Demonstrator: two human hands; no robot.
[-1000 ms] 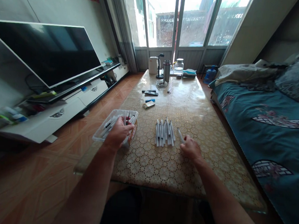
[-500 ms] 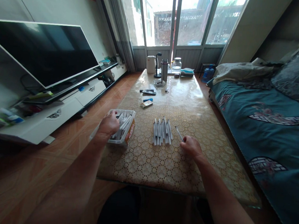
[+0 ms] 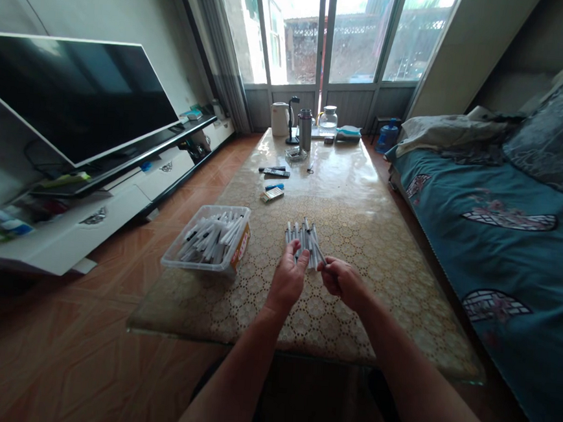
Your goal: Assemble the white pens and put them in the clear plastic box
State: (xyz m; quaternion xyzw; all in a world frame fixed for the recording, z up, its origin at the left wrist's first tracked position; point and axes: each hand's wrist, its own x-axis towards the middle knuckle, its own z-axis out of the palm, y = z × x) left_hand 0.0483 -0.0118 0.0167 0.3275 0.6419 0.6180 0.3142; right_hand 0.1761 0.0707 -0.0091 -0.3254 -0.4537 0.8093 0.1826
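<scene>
The right hand (image 3: 344, 282) pinches the near end of 1 slim, whitish, pen-like tube (image 3: 318, 249), which slants over the right side of a loose row of slim, whitish plastic tubes (image 3: 291, 232) on the patterned, lace-look tabletop (image 3: 263, 313). The left hand (image 3: 290, 277) is at the row's near left part, thumb and fingers parted; whether it grasps a tube, I cannot tell. Left of the row stands a clear, rectangular plastic box (image 3: 199, 266) full of similar tubes. Beyond lie a small, pale, flat pack (image 3: 271, 195) and 2 dark, long remotes (image 3: 276, 173); farther stands a grey, cylindrical metal flask (image 3: 304, 131).
</scene>
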